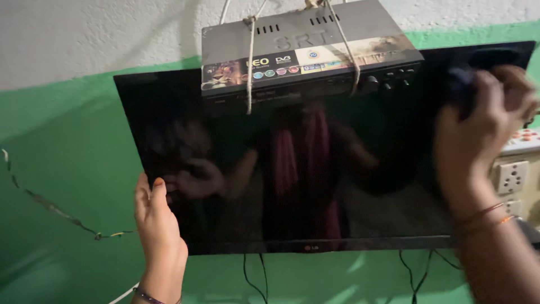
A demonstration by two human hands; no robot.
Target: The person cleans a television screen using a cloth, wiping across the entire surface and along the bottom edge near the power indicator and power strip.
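A flat black television [315,169] hangs on a green and white wall [62,146], its top edge tilted out toward the camera. The left hand [157,217] rests against the screen's lower left edge, fingers together and pointing upward, thumb lying along the frame; it steadies the set rather than gripping it. The right hand [481,121] is raised at the upper right corner of the screen, its fingers closed around a dark cloth [462,84] that is pressed against the glass. The hand is blurred, so how tightly it grips cannot be told. Thin bangles circle the right wrist, and a band shows on the left wrist.

Above the screen's middle, a grey set-top box [306,48] hangs from the wall on a pale cord [251,62] that wraps around its body, with its front panel touching the television's top edge. To the right of the screen, partly behind the right hand, sits a white socket panel [513,175]. Black cables [253,276] drop below the television. A thin wire [53,208] runs across the wall at left.
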